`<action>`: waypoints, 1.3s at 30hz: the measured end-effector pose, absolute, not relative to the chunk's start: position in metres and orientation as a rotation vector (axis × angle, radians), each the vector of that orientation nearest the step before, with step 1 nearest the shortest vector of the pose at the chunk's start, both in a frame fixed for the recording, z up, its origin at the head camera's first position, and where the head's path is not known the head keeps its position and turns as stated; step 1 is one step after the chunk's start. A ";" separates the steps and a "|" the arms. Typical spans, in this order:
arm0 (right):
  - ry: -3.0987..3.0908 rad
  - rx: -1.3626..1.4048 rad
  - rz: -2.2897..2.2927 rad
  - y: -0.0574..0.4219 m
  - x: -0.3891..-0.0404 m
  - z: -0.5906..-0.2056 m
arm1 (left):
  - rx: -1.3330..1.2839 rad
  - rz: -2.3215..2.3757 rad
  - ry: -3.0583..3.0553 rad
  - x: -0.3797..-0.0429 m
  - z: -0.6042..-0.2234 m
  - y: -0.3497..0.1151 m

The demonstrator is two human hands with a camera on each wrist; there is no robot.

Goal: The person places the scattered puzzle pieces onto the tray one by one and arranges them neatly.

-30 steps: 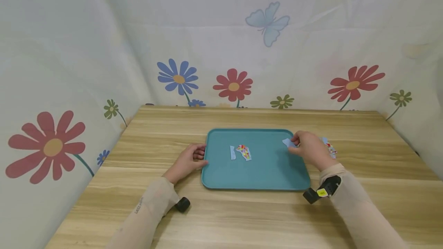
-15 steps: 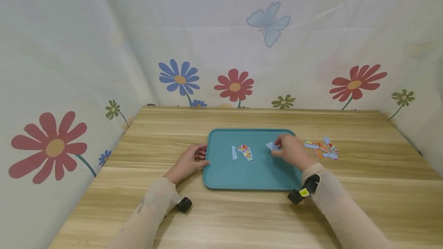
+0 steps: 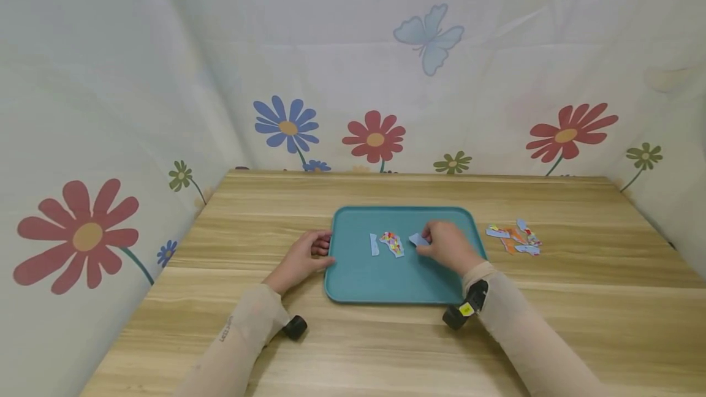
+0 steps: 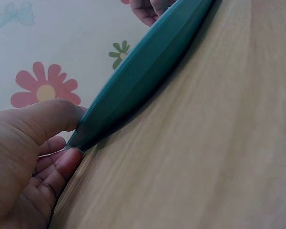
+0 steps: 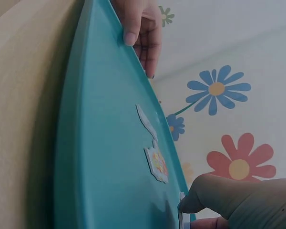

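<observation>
My left hand [image 3: 300,260] grips the left rim of a teal tray [image 3: 366,283], thumb on the edge and fingers curled at its outer side, as the left wrist view shows. Over the tray's right half, my right hand [image 3: 449,246] pinches a pale blue puzzle piece [image 3: 417,239] between thumb and fingers. To the left of it, two pieces lie apart on the tray: a narrow pale blue puzzle piece [image 3: 374,244] and a multicoloured puzzle piece [image 3: 393,244]. Part of the held piece is hidden by my fingers.
Several more puzzle pieces [image 3: 514,239], orange, pale blue and multicoloured, lie in a loose heap on the wooden table [image 3: 579,231] right of the tray. Behind the table hangs a white cloth [image 3: 331,48] printed with flowers and a butterfly.
My right hand has carried the pale blue puzzle piece leftward over the tray, closer to the two lying pieces, uncovering the heap on the right. My left hand stays at the rim.
</observation>
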State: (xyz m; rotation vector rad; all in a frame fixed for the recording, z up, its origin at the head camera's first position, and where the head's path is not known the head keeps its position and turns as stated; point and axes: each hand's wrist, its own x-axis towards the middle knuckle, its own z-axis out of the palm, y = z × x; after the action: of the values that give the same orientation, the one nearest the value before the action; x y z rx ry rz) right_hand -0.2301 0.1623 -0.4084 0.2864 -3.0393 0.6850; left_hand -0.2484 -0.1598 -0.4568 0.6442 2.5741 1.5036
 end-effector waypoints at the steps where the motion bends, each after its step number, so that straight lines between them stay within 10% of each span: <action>1: -3.040 0.286 0.685 0.161 -0.231 -0.409 | 0.640 1.502 2.577 -0.248 -0.457 -0.160; 39: -3.053 0.298 0.609 0.157 -0.225 -0.398 | 0.621 1.519 2.573 -0.245 -0.453 -0.159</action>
State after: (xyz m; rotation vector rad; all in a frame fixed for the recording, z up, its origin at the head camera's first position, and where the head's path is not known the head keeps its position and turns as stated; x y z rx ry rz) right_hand -0.2249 0.1568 -0.3978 0.2982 -3.0529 0.6089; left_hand -0.2448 -0.1588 -0.4527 0.6206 2.5729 1.5190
